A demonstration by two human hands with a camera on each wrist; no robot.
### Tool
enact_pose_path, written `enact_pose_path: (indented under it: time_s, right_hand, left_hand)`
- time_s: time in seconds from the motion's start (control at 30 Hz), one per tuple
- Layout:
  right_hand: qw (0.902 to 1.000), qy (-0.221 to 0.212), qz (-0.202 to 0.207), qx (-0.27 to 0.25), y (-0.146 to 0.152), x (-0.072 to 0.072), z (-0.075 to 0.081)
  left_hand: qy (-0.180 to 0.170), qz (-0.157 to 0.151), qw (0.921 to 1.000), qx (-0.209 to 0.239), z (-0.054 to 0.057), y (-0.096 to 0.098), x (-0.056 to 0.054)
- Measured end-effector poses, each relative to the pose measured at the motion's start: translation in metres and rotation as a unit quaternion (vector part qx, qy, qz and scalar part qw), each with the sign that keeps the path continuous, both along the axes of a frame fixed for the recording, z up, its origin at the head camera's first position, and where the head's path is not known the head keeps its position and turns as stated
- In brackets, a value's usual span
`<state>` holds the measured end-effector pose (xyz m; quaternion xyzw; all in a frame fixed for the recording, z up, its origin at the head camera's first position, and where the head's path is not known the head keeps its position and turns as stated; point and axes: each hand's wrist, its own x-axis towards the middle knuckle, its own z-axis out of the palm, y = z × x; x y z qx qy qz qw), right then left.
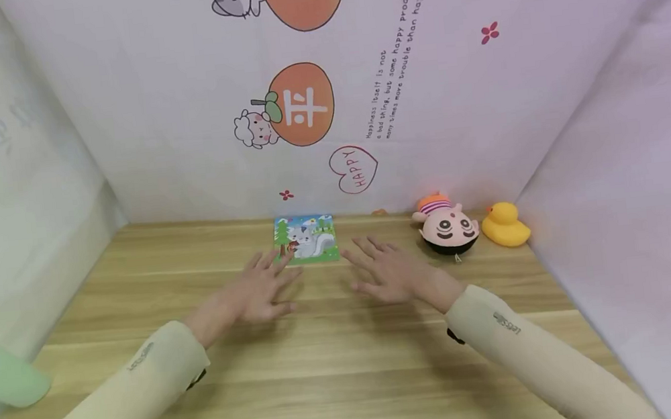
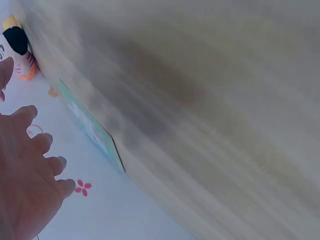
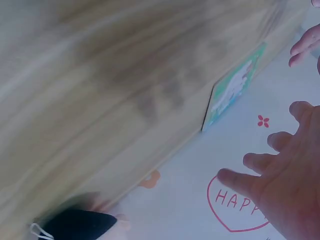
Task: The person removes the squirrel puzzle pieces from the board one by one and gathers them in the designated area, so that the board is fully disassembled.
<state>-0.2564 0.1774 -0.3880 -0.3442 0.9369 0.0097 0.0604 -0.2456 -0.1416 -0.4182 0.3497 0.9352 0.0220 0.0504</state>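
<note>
A square picture board [image 1: 308, 239] with a grey squirrel, a tree and grass on it lies flat at the back of the wooden table, against the wall. My left hand [image 1: 261, 289] hovers over the table just in front of its left corner, fingers spread and holding nothing. To the right of the board, my right hand [image 1: 391, 273] is also above the table, palm down with spread fingers and nothing in it. Both wrist views show the board's edge [image 2: 92, 127] beyond the fingers, apart from them.
A plush doll [image 1: 449, 231] with a pink face lies at the back right, beside a yellow rubber duck [image 1: 505, 225]. At the left edge a green tumbler [image 1: 2, 373] lies tilted. Printed white cloth [image 1: 440, 159] closes off the back and sides of the table [image 1: 328, 385].
</note>
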Motion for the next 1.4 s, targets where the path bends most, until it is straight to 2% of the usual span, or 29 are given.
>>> enact_pose_path:
  time_s: [0.13,0.4,0.63,0.8,0.93,1.13,1.4]
  right_hand:
    - [1.0,0.003,0.0,0.001,-0.011,-0.019,0.002]
    - [0.999,-0.036,-0.027,0.003,-0.027,-0.055,0.004]
    - [0.9967,-0.066,-0.039,0.026,-0.046,-0.079,-0.011]
    - [0.9953,-0.087,-0.026,0.035,-0.064,-0.089,-0.023]
    - [0.9951,-0.086,-0.018,0.046,-0.075,-0.097,-0.03]
    - [0.9936,-0.083,-0.008,0.077,-0.085,-0.1,-0.035]
    - [0.9903,-0.106,-0.01,0.089,-0.091,-0.1,-0.047]
  left_hand:
    - [0.01,0.009,0.9996,-0.024,0.006,0.001,-0.018]
    - [-0.001,0.048,0.9978,-0.045,0.006,0.003,-0.051]
    - [-0.036,0.074,0.9957,-0.041,-0.004,-0.003,-0.072]
    - [-0.056,0.077,0.9946,-0.04,-0.016,-0.008,-0.082]
    - [-0.061,0.065,0.9954,-0.035,-0.024,-0.008,-0.09]
    - [-0.071,0.042,0.996,-0.034,-0.026,-0.004,-0.094]
    - [-0.092,0.042,0.9943,-0.035,-0.037,-0.004,-0.096]
